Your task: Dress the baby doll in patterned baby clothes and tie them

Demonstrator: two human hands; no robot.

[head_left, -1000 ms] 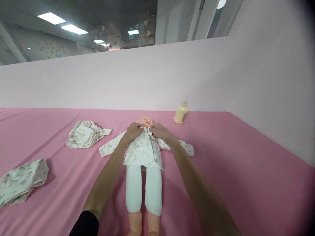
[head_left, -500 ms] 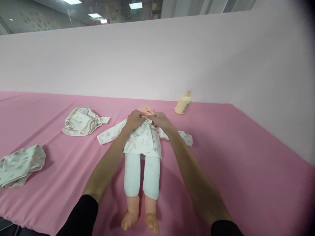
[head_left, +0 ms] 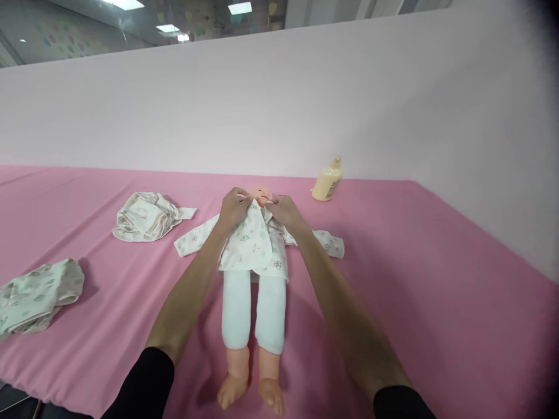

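A baby doll point(head_left: 271, 394) lies on its back with its bare feet toward me and its legs in white cloth. It wears a white printed wrap top point(head_left: 247, 241) with both sleeves spread to the sides. At the neckline, my left hand point(head_left: 234, 208) pinches the top's left front edge and lifts it beside the doll's chin. My right hand point(head_left: 286, 212) is closed at the other side of the collar, fingertips on the cloth edge. The two hands are apart, with the doll's face partly visible between and beyond them.
The pink padded surface point(head_left: 371, 291) bears a crumpled white garment point(head_left: 146, 216) at the back left and a folded printed cloth point(head_left: 39, 297) at the near left. A cream pump bottle point(head_left: 327, 181) stands near the white back wall point(head_left: 262, 105).
My left hand has moved slightly up and left, drawing the top's front edge up into a point. My right hand has shifted a little. More of the collar opening shows between them.
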